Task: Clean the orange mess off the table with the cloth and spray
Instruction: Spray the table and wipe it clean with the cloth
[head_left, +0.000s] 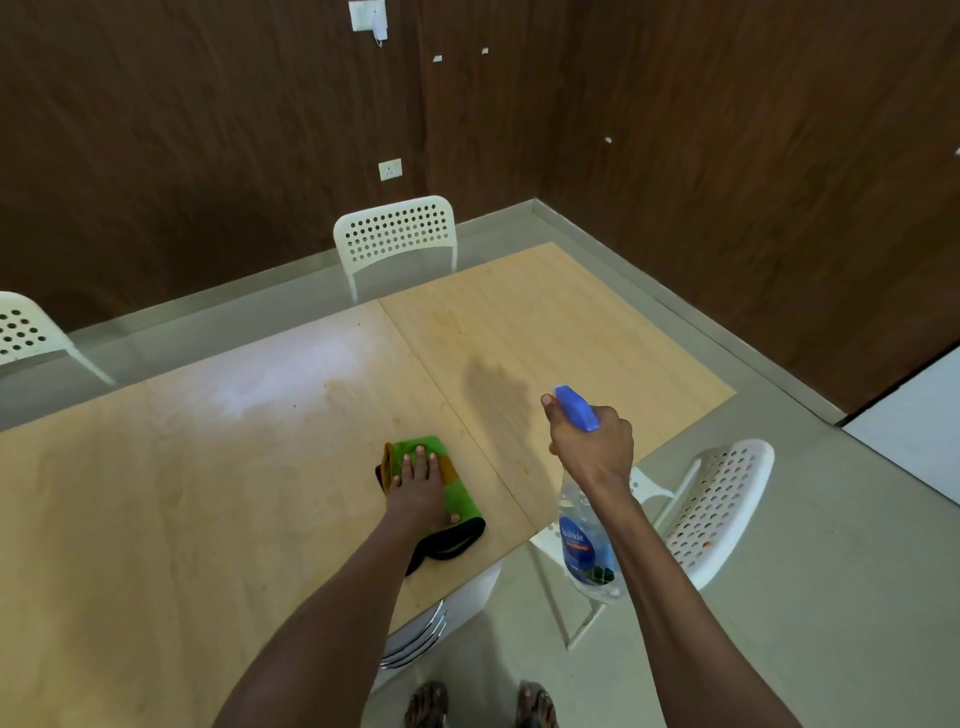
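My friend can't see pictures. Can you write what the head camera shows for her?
A person's left hand presses a green cloth flat on a wooden table, while the right hand holds a spray bottle with its blue nozzle aimed at the tabletop. White chairs stand around the table.

The only word I can read is "Sparkle", in white on the blue label of the spray bottle (584, 545); the smaller print beneath it is blurred.

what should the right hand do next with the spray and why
Probably squeeze the trigger. The right hand holds the spray aimed over the table, where faint orange smears remain, while the left hand presses the cloth flat, ready to wipe.
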